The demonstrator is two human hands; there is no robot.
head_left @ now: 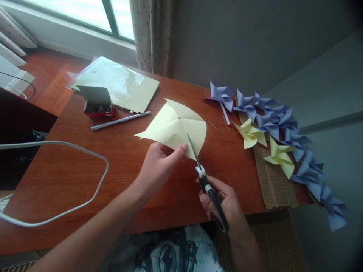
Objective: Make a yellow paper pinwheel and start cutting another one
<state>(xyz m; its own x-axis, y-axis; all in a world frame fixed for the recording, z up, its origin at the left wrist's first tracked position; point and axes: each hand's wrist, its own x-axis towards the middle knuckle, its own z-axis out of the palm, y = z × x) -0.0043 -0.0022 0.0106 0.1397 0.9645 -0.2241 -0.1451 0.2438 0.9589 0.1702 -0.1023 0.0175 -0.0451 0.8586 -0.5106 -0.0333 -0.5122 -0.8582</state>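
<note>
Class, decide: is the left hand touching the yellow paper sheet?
Touching. The head view shows the left hand pinching the yellow paper sheet at its near edge.

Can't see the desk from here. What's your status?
Left hand pinching yellow paper. Right hand on scissors, blades in paper. Nothing in the way.

Two bare forearms, no sleeves, left hand (159, 166), right hand (227, 204), white black-printed garment (170, 251) below
</note>
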